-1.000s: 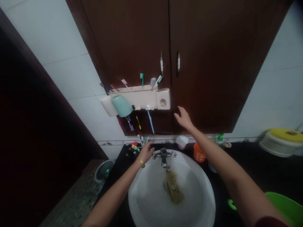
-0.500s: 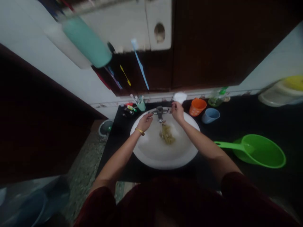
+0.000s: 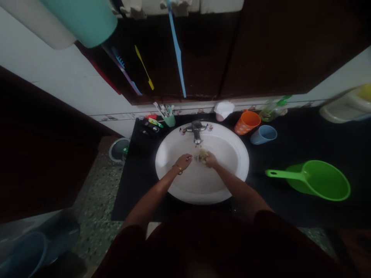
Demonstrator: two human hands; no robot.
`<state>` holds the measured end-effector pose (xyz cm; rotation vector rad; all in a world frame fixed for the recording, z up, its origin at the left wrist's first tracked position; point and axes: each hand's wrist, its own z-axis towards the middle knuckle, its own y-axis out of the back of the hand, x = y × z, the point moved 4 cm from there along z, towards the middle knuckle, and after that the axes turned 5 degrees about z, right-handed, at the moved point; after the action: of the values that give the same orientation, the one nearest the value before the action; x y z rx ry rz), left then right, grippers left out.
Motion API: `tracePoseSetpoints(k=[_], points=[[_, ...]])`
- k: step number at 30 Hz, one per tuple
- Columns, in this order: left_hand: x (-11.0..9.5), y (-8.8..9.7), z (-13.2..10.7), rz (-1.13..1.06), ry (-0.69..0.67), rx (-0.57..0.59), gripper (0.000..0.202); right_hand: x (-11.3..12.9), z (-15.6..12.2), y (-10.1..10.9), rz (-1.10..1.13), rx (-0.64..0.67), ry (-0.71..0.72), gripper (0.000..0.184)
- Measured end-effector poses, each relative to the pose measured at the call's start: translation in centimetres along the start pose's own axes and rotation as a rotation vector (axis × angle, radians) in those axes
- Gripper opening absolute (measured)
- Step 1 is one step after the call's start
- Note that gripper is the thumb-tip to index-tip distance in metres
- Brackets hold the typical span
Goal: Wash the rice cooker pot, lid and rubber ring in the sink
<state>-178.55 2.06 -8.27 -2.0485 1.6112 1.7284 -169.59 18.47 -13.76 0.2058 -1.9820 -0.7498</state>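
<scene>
Inside the white oval washbasin (image 3: 203,188), my right hand (image 3: 211,159) has its fingers closed on a yellowish, fibrous clump (image 3: 203,155) that looks like a scrubber. Just left of the clump is my left hand (image 3: 183,162), a yellow bangle on its wrist. Its fingers are curled together, and a small pale spot shows at the fingertips; what it is I cannot make out. Both hands are below the metal tap (image 3: 197,133), apart from it. My right fingertips are partly hidden by the clump.
Right of the basin stand an orange cup (image 3: 247,122), a blue cup (image 3: 263,135) and a green dipper (image 3: 326,180) on the black counter (image 3: 130,193). A toothbrush holder (image 3: 169,119) is at the back left. Toothbrushes and a teal container (image 3: 89,23) hang above.
Both hands have moved down from beside the tap into the basin. My right hand has taken hold of the clump that lay there. The view has shifted lower and closer.
</scene>
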Motion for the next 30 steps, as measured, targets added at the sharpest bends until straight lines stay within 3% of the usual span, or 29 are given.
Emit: tracePoseSetpoints(k=[2, 5, 7, 10, 13, 17, 20, 22, 24, 27, 30], points=[[-1.0, -0.3, 0.5, -0.151, 0.064, 0.048, 0.035, 0.8, -0.4, 1.5, 0.081, 0.007, 0.039, 0.033], [-3.1, -2.3, 0.8, -0.504, 0.158, 0.197, 0.056, 2.8, -1.9, 3.5, 0.289, 0.056, 0.236, 0.032], [-4.1, -3.6, 0.8, -0.692, 0.202, 0.189, 0.055, 3.6, -2.9, 4.9, 0.359, 0.020, 0.291, 0.029], [-4.0, -4.7, 0.4, -0.856, 0.284, 0.048, 0.033, 3.3, -3.5, 6.3, 0.338, -0.075, 0.114, 0.017], [-3.6, -4.6, 0.0, -0.934, 0.311, 0.021, 0.020, 3.0, -4.1, 5.5, 0.484, 0.011, -0.043, 0.017], [-3.9, -3.2, -0.3, -0.969, 0.271, 0.060, 0.020, 4.0, -5.6, 2.4, 0.782, 0.170, -0.111, 0.032], [-3.9, -1.9, -0.5, -0.787, 0.150, 0.046, 0.025, 5.2, -6.0, 1.3, 0.833, 0.136, -0.077, 0.033], [-3.2, -1.6, -0.8, -0.581, 0.082, 0.067, 0.025, 5.8, -5.6, 1.7, 0.806, 0.077, -0.037, 0.030], [-1.8, -1.9, -1.2, -0.448, 0.112, 0.110, 0.020, 6.0, -5.0, 2.8, 0.725, 0.015, -0.026, 0.029], [0.1, -2.7, -2.0, -0.445, 0.214, 0.100, 0.013, 5.4, -4.5, 4.4, 0.558, -0.044, -0.083, 0.026], [0.2, -3.6, -2.3, -0.579, 0.200, 0.093, 0.017, 4.6, -5.1, 3.4, 0.575, 0.065, -0.116, 0.027]])
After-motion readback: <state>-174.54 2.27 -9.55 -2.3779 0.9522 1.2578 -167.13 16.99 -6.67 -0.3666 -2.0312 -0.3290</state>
